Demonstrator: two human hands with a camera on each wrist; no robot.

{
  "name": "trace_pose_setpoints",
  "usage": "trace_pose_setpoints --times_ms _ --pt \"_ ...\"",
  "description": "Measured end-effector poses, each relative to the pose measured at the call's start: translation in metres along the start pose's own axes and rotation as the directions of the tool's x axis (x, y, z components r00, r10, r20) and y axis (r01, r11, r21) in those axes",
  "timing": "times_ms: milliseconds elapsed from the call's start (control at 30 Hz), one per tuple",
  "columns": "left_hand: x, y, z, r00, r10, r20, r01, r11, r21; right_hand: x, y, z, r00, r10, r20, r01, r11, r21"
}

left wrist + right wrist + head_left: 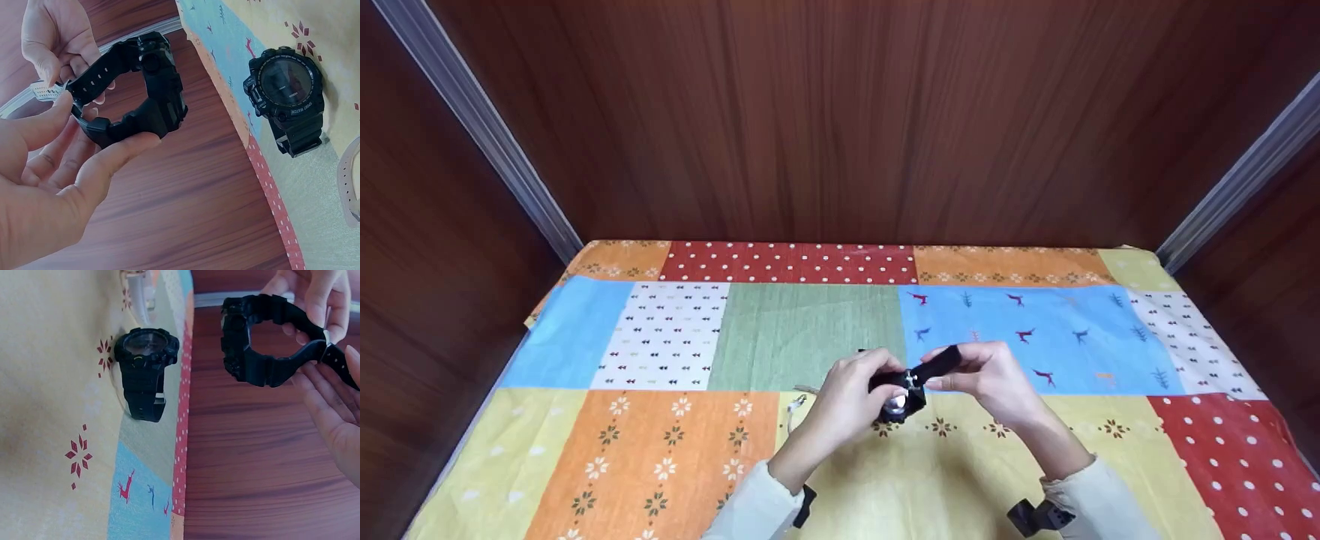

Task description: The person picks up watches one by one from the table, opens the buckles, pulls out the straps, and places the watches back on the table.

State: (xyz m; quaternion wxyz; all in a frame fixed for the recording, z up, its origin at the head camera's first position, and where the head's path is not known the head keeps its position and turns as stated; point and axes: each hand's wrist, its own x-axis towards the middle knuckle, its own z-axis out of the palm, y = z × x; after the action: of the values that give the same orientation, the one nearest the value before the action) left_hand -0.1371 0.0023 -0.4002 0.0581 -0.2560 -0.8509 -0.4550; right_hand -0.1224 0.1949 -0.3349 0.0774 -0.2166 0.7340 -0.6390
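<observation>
A black sport watch (163, 84) hangs in the air between both hands, its strap looped round and passed through a metal buckle (326, 338). My left hand (851, 394) grips it, with thumb and fingers about the strap near the buckle in the left wrist view. With thumb and fingers, my right hand (994, 375) pinches the strap's free end (939, 364). A second black watch (286, 90) lies on the cloth, its round dial facing up. Beyond it lies a pale-strapped watch (347, 183), only partly in view.
A patchwork tablecloth (660, 450) covers the table. Dark wood panels (825, 127) stand behind it and at both sides, with metal strips (487, 127) at the corners. The pale watch lies left of my left wrist in the head view.
</observation>
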Motion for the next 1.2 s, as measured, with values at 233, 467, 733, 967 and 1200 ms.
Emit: trace_pose_setpoints --times_ms 233,467,733,967,1200 --pt "-0.003 0.032 -0.016 0.999 -0.032 -0.003 0.032 0.998 0.055 0.003 0.034 -0.006 0.997 0.015 -0.080 -0.016 1.000 -0.014" --pt "-0.003 0.036 -0.016 0.998 -0.033 -0.052 0.035 0.999 0.035 0.004 0.032 -0.003 0.995 -0.024 -0.097 0.018 0.998 -0.058" --pt "0.001 0.041 -0.013 0.996 -0.077 -0.042 0.080 0.994 0.076 0.005 0.031 0.001 0.993 -0.053 -0.102 0.045 0.996 -0.076" --pt "0.003 0.042 -0.014 0.995 -0.101 -0.007 0.101 0.992 0.074 0.005 0.028 0.001 0.991 -0.007 -0.132 0.002 0.999 -0.042" --pt "0.003 0.044 -0.015 0.997 -0.077 -0.010 0.078 0.995 0.069 0.005 0.026 0.002 0.990 -0.038 -0.135 0.025 0.996 -0.090"
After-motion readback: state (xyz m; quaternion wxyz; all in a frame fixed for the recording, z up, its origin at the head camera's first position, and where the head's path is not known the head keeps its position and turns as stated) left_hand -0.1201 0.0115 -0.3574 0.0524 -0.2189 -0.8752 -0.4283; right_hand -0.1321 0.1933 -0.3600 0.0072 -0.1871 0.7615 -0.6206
